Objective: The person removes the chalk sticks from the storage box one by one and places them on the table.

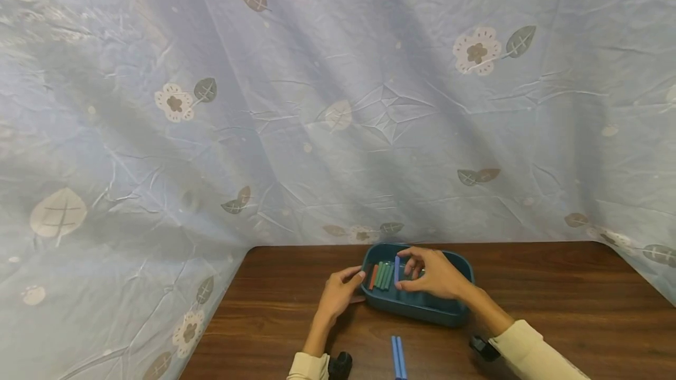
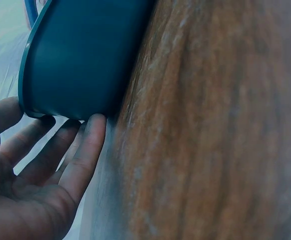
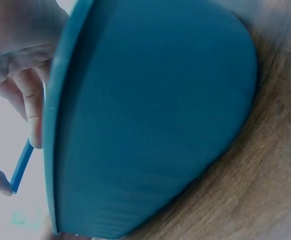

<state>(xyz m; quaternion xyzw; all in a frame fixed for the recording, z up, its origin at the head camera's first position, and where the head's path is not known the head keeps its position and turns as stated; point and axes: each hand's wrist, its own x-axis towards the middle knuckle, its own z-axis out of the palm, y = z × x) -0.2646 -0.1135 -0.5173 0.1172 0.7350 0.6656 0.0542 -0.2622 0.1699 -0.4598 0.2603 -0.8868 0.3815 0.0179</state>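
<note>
My right hand [image 1: 432, 274] pinches a slim blue stick [image 1: 397, 271] by its two ends, thumb at the near end and fingertips at the far one. The stick is held over a dark teal, oval-cornered tray [image 1: 417, 309]. In the right wrist view the blue stick [image 3: 21, 167] shows beyond the tray's rim. One orange-red stick [image 1: 374, 277] and several green sticks [image 1: 385, 275] lie side by side in the tray's left part. My left hand [image 1: 338, 295] is at the tray's left end, its fairly straight fingertips [image 2: 96, 122] against the outer wall and the thumb by the rim.
Two more blue sticks [image 1: 398, 358] lie side by side on the brown wooden table [image 1: 274, 309], in front of the tray. A pale, leaf-and-flower printed cloth [image 1: 338, 175] hangs behind the table and along its left side.
</note>
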